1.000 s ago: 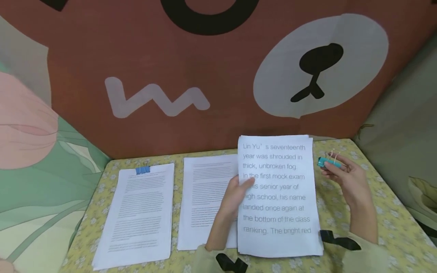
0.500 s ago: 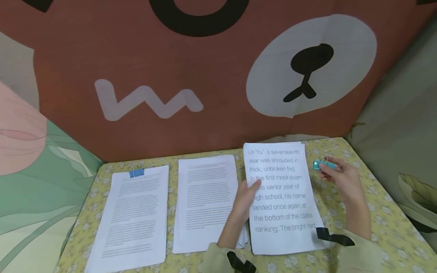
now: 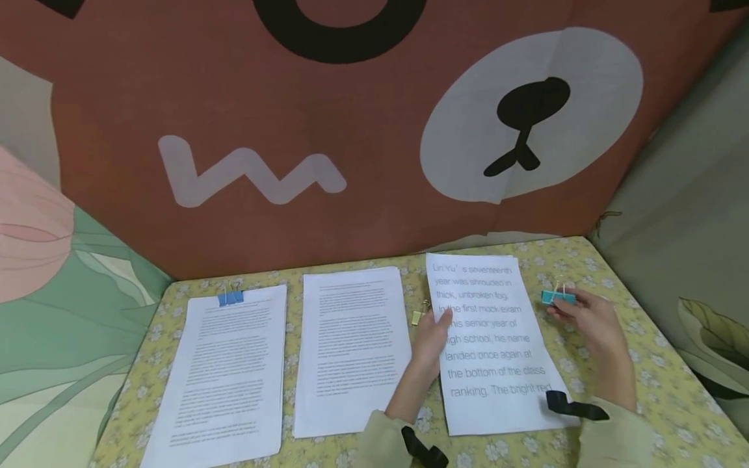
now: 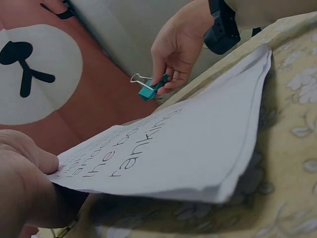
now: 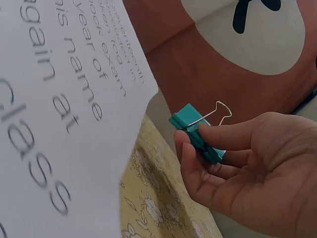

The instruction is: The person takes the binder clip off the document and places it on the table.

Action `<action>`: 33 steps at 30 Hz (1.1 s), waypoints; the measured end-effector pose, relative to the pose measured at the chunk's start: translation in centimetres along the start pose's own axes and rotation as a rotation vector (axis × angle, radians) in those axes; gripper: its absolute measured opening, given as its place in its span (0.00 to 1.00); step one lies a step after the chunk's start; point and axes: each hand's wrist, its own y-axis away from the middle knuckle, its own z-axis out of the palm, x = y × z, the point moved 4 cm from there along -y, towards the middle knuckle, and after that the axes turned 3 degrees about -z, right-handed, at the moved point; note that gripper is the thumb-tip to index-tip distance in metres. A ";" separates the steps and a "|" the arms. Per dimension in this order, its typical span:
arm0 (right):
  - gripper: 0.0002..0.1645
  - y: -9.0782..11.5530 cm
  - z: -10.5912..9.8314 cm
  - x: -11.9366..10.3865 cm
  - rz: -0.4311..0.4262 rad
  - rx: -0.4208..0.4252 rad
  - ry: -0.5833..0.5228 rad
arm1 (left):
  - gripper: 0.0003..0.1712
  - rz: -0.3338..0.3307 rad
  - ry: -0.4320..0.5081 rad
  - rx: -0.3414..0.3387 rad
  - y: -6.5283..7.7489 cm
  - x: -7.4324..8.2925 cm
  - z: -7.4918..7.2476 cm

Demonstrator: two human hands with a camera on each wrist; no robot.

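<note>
My left hand [image 3: 430, 339] grips the left edge of a stack of large-print paper [image 3: 490, 364], thumb on top. In the left wrist view the stack [image 4: 198, 148] is tilted, with its near edge raised off the tablecloth. To the right of the stack, my right hand [image 3: 595, 320] pinches a teal binder clip [image 3: 557, 298] between thumb and fingers. Seen from the right wrist, the teal binder clip [image 5: 195, 130] has its wire handles sticking up and is apart from the paper. A small yellow binder clip [image 3: 417, 317] lies just left of my left hand.
On the left lies a paper stack [image 3: 222, 370] with a blue binder clip [image 3: 231, 298] on its top edge. Beside it, an unclipped stack of printed sheets [image 3: 351, 351] lies flat. A floral tablecloth [image 3: 649, 396] covers the table, and a bear-patterned cloth [image 3: 281, 234] hangs behind.
My left hand has moved the large-print stack to the right and lower, off the middle stack, uncovering the yellow clip. My right hand, still pinching the teal clip, has come slightly lower.
</note>
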 end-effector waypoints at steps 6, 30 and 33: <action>0.34 0.1 -0.3 0.4 0.026 0.017 0.067 | 0.19 0.002 -0.008 -0.021 -0.2 -0.7 1.7; 0.29 0.4 -2.8 0.9 0.132 -0.018 0.509 | 0.13 0.272 -0.525 0.038 -0.1 1.2 0.3; 0.29 0.6 -3.0 0.7 0.140 -0.013 0.570 | 0.17 0.248 -0.531 0.038 0.0 1.2 0.3</action>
